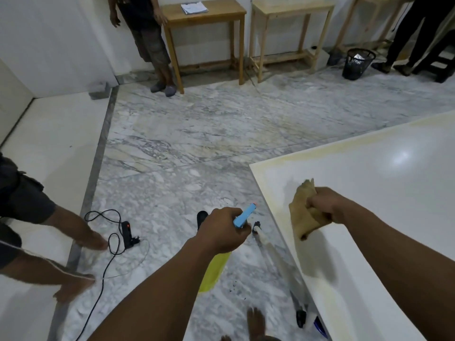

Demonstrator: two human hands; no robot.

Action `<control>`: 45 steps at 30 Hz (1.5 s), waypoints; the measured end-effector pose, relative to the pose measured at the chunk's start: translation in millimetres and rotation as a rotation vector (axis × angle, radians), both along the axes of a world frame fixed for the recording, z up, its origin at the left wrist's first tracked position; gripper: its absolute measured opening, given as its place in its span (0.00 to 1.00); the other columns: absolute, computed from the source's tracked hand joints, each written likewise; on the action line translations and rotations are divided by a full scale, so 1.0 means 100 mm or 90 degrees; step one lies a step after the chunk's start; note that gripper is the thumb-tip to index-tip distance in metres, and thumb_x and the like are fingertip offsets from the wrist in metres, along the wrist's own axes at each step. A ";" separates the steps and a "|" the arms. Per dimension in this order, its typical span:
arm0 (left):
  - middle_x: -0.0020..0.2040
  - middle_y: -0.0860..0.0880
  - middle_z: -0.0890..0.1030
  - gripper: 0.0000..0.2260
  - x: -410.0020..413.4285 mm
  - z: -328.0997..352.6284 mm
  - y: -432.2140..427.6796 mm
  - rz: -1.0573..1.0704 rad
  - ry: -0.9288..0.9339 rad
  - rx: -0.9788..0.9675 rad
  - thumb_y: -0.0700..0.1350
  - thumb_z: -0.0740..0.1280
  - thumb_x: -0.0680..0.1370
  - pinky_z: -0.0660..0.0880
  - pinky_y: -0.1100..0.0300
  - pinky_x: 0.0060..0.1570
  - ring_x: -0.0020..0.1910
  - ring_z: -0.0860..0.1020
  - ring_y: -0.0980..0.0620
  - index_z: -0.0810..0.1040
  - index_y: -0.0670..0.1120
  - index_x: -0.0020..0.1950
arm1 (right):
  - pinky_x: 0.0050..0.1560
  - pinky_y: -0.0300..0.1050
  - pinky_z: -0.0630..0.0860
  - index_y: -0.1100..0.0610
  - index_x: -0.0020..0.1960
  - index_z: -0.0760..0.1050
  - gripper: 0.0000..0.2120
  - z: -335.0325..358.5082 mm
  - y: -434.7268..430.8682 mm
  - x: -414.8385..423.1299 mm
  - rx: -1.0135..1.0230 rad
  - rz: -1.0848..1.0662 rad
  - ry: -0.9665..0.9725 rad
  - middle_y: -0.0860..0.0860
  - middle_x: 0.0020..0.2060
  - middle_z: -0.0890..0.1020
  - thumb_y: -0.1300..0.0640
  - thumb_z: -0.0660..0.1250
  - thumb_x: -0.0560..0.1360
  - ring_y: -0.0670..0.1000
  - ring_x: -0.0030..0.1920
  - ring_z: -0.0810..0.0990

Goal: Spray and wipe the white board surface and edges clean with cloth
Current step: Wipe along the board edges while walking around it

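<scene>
We stand at the near corner of the white board, which fills the right side of the view and lies flat, raised above the marble floor. Its far and left edges carry a yellowish stain, and a ceiling light glints off its middle. Our right hand is clenched around a tan cloth, which hangs bunched from the fist over the board near the left edge; whether it touches the surface we cannot tell. Our left hand grips a spray bottle by its neck, off the board and over the floor; the blue nozzle points up and right toward the board, and the yellow body hangs below the wrist. On the floor just left of us lie a black power strip and its looped cable. Another person's bare legs stand at the left, and two wooden tables line the far wall beside a black bin.
</scene>
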State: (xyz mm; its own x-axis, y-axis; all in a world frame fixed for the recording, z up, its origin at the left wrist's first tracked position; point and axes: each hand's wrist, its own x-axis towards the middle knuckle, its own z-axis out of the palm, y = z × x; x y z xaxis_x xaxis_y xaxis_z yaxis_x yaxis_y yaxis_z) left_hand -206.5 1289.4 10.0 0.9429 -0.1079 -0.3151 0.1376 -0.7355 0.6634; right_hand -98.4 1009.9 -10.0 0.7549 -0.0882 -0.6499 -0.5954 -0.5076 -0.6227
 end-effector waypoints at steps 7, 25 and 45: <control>0.38 0.44 0.85 0.11 0.48 -0.18 0.10 -0.012 -0.001 -0.033 0.54 0.67 0.76 0.82 0.39 0.47 0.40 0.83 0.40 0.78 0.47 0.42 | 0.46 0.48 0.70 0.61 0.61 0.71 0.17 -0.20 0.51 1.15 -0.332 0.208 -0.202 0.61 0.57 0.78 0.51 0.64 0.77 0.64 0.56 0.77; 0.31 0.50 0.77 0.11 1.60 -0.84 0.35 0.021 0.033 -0.065 0.56 0.67 0.76 0.78 0.44 0.39 0.34 0.78 0.43 0.78 0.49 0.41 | 0.78 0.59 0.45 0.49 0.79 0.53 0.28 -1.82 1.18 1.84 -0.478 0.491 -0.386 0.51 0.80 0.55 0.42 0.45 0.81 0.55 0.80 0.46; 0.36 0.47 0.81 0.11 0.82 -0.87 0.29 -0.023 0.024 -0.043 0.57 0.66 0.75 0.80 0.41 0.42 0.36 0.79 0.44 0.80 0.50 0.44 | 0.77 0.55 0.54 0.57 0.78 0.59 0.30 -1.81 1.04 0.94 -0.413 0.454 -0.434 0.55 0.78 0.59 0.49 0.43 0.78 0.56 0.79 0.53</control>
